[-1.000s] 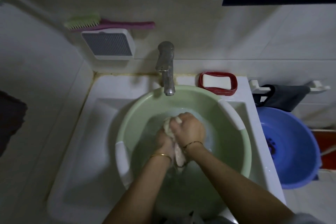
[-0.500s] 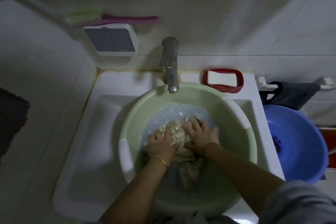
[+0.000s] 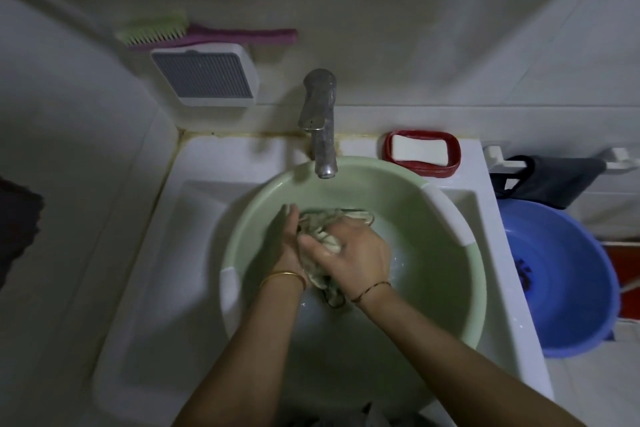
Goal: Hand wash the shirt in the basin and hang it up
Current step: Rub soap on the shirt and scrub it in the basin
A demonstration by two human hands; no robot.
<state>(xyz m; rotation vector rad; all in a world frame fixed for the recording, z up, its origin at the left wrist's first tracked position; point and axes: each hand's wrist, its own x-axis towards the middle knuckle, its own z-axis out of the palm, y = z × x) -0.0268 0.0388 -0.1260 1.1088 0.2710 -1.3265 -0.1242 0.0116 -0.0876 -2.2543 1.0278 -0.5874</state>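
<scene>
Most of the shirt [image 3: 325,229] is covered
The left hand [image 3: 284,244] and right hand [image 3: 353,255] hide its middle; a dark cloth [image 3: 17,218] is cut off at the left edge; the dark shape inside the blue basin [image 3: 575,345], lower right, is too dim to identify.

The green basin [image 3: 381,180] below the faucet [image 3: 320,114] is smooth, faintly glossy plastic, with matt white grip pads on its rim. The shirt [image 3: 325,229] in it is wet, crumpled cream cloth. The faucet is dull, spotted metal. The sink [image 3: 194,253] is glossy white. Right of the faucet, the red soap dish [image 3: 453,152] and the blue basin [image 3: 571,270] are shiny plastic.
</scene>
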